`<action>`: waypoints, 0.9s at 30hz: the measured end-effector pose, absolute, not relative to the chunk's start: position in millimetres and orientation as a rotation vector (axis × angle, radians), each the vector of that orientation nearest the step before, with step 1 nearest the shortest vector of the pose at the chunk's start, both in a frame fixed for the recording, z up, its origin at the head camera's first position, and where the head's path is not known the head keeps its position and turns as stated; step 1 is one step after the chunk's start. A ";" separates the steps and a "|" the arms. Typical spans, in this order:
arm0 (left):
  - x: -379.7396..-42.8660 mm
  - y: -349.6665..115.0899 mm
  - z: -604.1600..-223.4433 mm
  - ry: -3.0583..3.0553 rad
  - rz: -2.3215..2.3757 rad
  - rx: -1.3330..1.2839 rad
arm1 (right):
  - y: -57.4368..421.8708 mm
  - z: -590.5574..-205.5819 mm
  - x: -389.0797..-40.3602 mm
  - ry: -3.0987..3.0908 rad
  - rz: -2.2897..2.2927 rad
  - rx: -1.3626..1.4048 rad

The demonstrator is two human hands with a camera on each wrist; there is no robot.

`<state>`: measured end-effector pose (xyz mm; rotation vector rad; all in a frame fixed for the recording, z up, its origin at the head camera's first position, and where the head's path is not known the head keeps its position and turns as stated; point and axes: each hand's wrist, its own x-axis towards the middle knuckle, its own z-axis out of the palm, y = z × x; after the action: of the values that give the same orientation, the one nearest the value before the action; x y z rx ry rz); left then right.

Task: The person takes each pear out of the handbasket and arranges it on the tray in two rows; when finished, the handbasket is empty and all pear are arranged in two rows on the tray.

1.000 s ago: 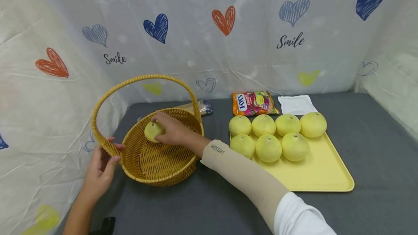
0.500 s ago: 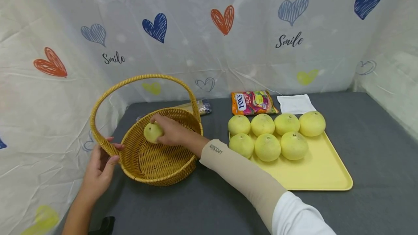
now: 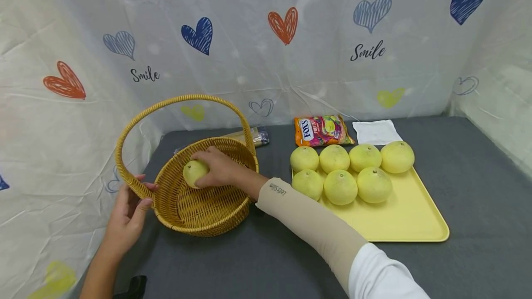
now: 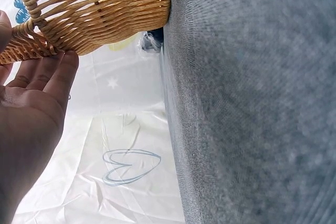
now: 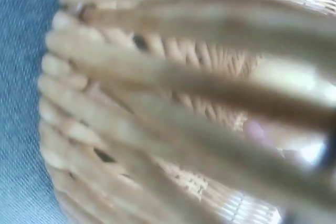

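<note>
A brown wicker basket (image 3: 216, 230) with a tall arched handle stands on the left of the table. My left hand (image 3: 124, 220) grips the left base of the handle (image 3: 140, 189); in the left wrist view the thumb and fingers of that hand (image 4: 37, 106) lie on opposite sides of it. Inside the basket, my right hand (image 3: 220, 167) holds a round pale-yellow fruit (image 3: 194, 173) near the back left wall. The right wrist view is mostly filled by blurred basket weave (image 5: 115, 93). Whether the fruit touches the basket bottom is hidden.
Several similar yellow fruits (image 3: 341, 187) sit in two rows on a yellow tray (image 3: 407, 220) at right. Behind them lie an orange Fox's sweets bag (image 3: 323, 131) and a white packet (image 3: 377, 133). A clear-wrapped pack (image 3: 259, 136) lies behind the basket.
My right hand and the fruit have shifted slightly inside the basket, and the fruit sits a little lower in the head view. My left hand keeps its hold on the handle.
</note>
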<state>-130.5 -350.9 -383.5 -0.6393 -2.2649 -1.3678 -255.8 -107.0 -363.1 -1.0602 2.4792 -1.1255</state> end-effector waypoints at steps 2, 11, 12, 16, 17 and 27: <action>-130.2 -350.8 -383.3 -2.263 -1.367 -0.644 | -106.5 -362.2 -254.4 2.477 -1.138 -1.049; -131.0 -351.3 -384.4 -2.230 -1.370 -0.678 | -101.1 -356.6 -246.1 2.484 -1.224 -0.998; -130.6 -351.2 -384.1 -2.238 -1.370 -0.666 | -100.1 -356.5 -245.4 2.488 -1.226 -1.003; -129.8 -351.3 -384.3 -2.251 -1.363 -0.659 | -93.9 -354.6 -241.1 2.491 -1.248 -0.998; -129.7 -351.4 -384.5 -2.250 -1.358 -0.664 | -91.9 -353.6 -239.6 2.489 -1.251 -0.997; -130.5 -351.7 -385.3 -2.196 -1.409 -0.735 | -58.4 -339.4 -222.6 2.408 -1.369 -1.006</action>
<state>-130.5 -351.7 -385.3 -0.7349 -2.1962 -1.4090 -222.6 -58.4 -339.4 -1.0064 2.4082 -1.3690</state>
